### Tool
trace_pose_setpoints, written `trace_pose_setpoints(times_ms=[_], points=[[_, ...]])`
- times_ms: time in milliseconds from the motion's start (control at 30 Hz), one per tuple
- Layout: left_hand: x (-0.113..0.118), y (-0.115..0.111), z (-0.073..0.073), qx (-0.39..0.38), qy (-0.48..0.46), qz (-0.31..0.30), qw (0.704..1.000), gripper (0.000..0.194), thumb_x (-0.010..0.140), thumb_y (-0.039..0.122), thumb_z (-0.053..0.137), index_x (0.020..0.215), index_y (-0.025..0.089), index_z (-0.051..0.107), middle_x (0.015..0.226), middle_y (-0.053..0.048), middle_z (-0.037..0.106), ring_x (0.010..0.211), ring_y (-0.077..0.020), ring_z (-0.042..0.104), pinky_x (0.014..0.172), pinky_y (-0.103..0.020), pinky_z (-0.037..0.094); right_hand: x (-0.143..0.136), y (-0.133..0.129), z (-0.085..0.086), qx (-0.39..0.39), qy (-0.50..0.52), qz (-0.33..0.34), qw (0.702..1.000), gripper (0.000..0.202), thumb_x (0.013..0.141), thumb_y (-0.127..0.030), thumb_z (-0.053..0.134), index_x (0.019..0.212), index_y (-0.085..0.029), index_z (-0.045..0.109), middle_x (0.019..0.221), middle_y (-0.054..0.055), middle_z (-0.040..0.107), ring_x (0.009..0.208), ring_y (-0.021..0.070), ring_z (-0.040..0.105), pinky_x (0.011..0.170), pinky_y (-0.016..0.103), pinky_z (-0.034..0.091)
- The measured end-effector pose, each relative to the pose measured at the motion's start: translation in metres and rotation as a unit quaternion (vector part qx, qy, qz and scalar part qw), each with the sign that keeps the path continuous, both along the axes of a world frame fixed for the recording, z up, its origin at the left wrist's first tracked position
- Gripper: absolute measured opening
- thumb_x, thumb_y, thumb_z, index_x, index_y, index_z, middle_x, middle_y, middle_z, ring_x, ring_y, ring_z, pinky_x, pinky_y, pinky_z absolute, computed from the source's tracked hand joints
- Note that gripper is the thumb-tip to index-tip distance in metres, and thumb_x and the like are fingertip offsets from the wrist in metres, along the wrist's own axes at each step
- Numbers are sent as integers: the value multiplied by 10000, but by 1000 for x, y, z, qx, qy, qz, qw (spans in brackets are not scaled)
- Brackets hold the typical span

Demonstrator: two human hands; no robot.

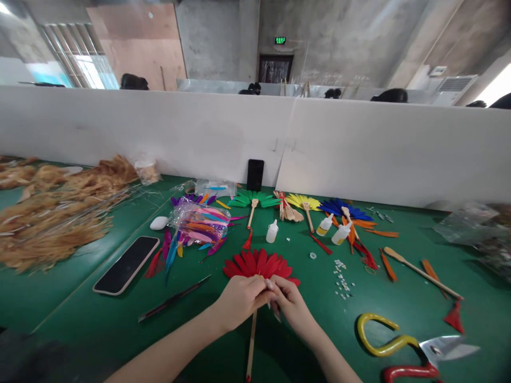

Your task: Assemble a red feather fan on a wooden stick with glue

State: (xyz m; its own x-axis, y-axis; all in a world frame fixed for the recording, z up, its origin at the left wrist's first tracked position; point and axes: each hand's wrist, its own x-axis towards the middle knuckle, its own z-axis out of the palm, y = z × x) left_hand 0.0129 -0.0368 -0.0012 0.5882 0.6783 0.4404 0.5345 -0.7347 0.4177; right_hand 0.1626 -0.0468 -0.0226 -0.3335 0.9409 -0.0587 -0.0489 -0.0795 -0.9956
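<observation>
A green worktop [215,346] meets a white partition [191,127], with a grey concrete wall [215,48] beyond. Straw-coloured fibre [80,205] heaps up, frayed, at the left; steel scissors [435,351] with curved handles lie at the right. The red fan [260,263] spreads pointed feathers just past the left hand [241,301] and right hand [292,304], its slim wooden stick [252,346] below them. Their fingers meet, pinched, over its base; what they grip I cannot tell.
</observation>
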Motion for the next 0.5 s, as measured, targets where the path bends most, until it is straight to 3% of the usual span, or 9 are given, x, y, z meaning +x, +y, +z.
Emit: trace_pose_setpoints(times_ms=[300, 500], points=[[5, 5, -10, 160, 78, 33, 983, 320, 950, 274, 319, 701, 157, 483, 573, 5, 555, 466, -115, 529, 431, -233, 359, -1, 4, -17, -3, 24, -16, 1000, 429, 829, -579, 447, 639, -196, 412, 428, -87, 395, 329, 53, 353, 329, 163, 298], [3, 7, -16, 210, 112, 32, 971, 266, 941, 241, 323, 739, 157, 474, 594, -3, 543, 461, -127, 518, 416, -246, 341, -3, 1, -17, -30, 34, -46, 998, 477, 791, -640, 447, 652, -184, 450, 437, -68, 428, 355, 66, 404, 356, 174, 333]])
